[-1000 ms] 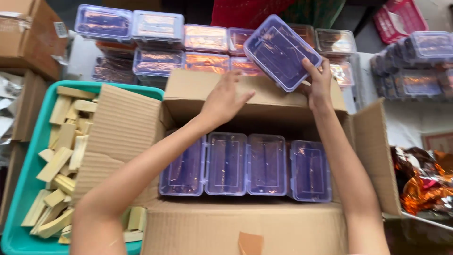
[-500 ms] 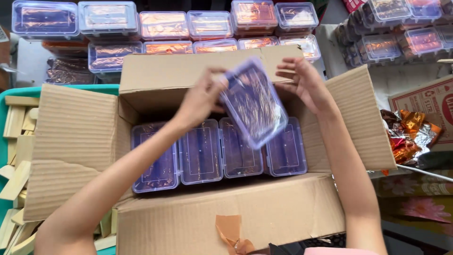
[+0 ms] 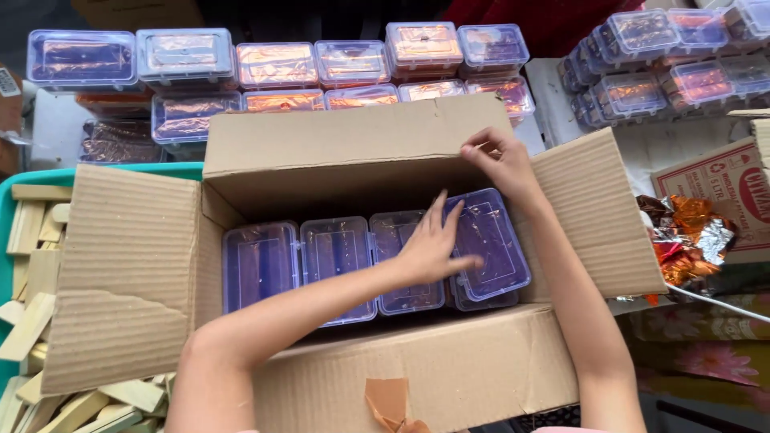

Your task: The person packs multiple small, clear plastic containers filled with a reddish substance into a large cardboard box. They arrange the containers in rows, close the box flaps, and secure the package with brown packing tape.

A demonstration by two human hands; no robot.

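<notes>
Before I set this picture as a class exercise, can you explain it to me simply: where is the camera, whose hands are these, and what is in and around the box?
There is no machine here. The picture comes from a camera worn on a person's head, looking down at their own two bare hands.

In front of them is an open cardboard box with its flaps folded out. Inside lies a row of clear lidded plastic containers. The left hand lies flat on the tilted container at the right end, which sits on top of the row. The right hand touches that container's far edge, by the box wall.

Behind the box are more filled containers. To the left, a green crate holds pale wooden blocks. To the right lies crumpled shiny foil.
</notes>
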